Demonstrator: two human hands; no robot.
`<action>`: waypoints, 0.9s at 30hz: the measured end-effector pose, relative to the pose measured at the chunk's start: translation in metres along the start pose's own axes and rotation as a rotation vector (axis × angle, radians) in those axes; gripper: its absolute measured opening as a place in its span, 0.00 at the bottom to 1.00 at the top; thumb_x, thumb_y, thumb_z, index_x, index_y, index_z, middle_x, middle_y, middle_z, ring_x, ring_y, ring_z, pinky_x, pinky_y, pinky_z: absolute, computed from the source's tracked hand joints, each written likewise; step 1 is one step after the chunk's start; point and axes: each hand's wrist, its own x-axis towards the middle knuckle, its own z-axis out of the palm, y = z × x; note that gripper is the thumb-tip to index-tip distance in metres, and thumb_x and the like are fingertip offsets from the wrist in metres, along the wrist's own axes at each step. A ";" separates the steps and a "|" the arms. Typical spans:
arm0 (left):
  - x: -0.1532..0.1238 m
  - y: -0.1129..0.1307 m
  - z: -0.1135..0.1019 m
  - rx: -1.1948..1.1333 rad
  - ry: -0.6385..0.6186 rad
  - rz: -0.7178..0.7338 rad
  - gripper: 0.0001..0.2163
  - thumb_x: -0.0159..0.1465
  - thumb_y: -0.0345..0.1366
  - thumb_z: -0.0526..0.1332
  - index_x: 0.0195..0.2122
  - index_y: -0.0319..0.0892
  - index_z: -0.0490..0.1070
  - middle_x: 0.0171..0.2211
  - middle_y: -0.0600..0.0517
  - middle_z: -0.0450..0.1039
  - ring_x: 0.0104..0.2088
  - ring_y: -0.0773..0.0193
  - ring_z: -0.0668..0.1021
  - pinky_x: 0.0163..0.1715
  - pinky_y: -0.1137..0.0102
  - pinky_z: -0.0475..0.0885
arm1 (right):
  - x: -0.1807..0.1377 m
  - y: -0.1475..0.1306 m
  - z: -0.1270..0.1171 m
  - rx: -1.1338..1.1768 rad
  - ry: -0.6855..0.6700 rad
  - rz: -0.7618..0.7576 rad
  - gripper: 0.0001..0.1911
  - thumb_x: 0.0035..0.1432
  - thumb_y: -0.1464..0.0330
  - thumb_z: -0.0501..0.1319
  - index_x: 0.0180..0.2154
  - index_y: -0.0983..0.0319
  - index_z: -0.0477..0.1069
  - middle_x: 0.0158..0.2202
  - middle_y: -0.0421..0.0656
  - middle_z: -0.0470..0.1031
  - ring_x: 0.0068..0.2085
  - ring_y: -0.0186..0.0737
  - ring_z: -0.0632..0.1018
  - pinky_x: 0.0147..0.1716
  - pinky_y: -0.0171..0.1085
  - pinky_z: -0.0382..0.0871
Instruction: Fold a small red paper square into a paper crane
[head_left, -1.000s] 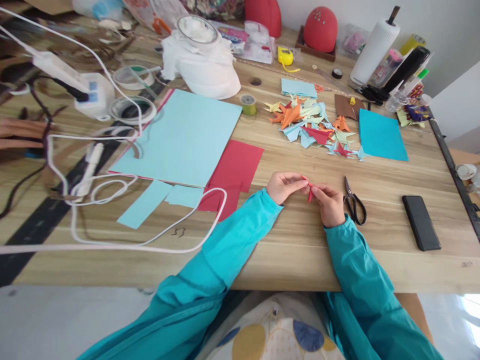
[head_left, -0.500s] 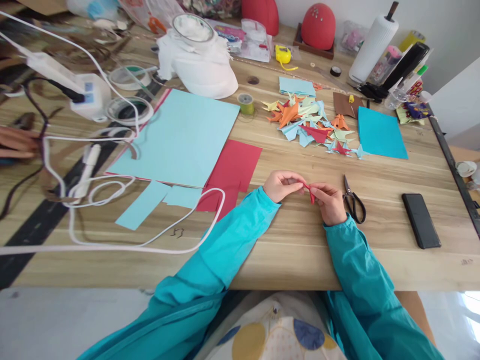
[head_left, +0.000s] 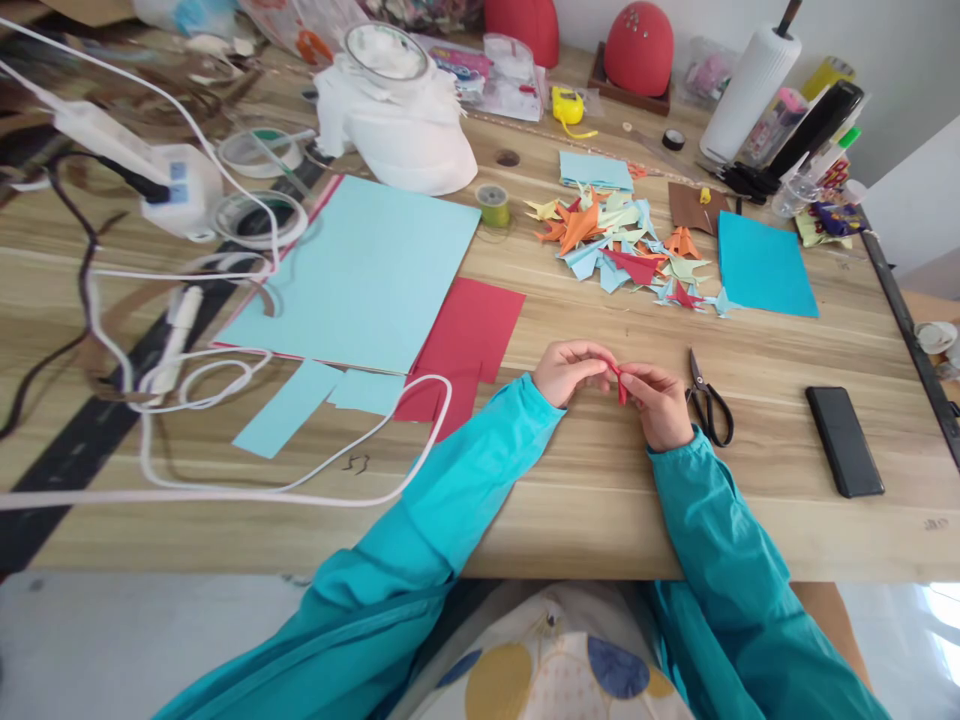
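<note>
Between my two hands is a small piece of folded red paper (head_left: 622,386), narrow and pinched at its upper part, its lower tip pointing down. My left hand (head_left: 574,372) grips it from the left with thumb and fingers. From the right, my right hand (head_left: 658,405) pinches it too, and the fingers cover much of it. Black-handled scissors (head_left: 707,400) lie just right of my right hand. Beyond my hands is a heap of folded paper cranes (head_left: 619,245) in orange, red, pale blue and yellow-green.
Left of my hands lie red paper sheets (head_left: 480,325), a large light-blue sheet (head_left: 360,270) and light-blue strips (head_left: 289,408). A white cable (head_left: 315,490) loops across the left side. A black phone (head_left: 845,440) and blue square paper (head_left: 766,265) lie right. Thread spool (head_left: 493,207) stands behind.
My left fingers have shifted slightly on the red paper. At the far left edge, another person's hand has gone out of view. Otherwise things lie as before.
</note>
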 end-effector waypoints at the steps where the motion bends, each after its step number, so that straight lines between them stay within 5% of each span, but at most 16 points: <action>1: 0.000 0.000 0.000 0.010 0.005 0.003 0.07 0.46 0.31 0.66 0.26 0.35 0.73 0.21 0.50 0.75 0.20 0.68 0.74 0.22 0.70 0.71 | 0.000 -0.001 0.000 -0.001 -0.002 0.001 0.08 0.40 0.66 0.69 0.28 0.60 0.77 0.23 0.39 0.76 0.22 0.31 0.70 0.22 0.33 0.64; 27: 0.001 0.005 -0.002 0.022 0.136 0.002 0.07 0.48 0.33 0.60 0.25 0.33 0.73 0.18 0.51 0.72 0.16 0.68 0.73 0.18 0.71 0.70 | 0.001 -0.003 -0.001 0.058 0.052 0.034 0.06 0.40 0.67 0.68 0.26 0.59 0.76 0.18 0.36 0.72 0.20 0.30 0.68 0.20 0.33 0.61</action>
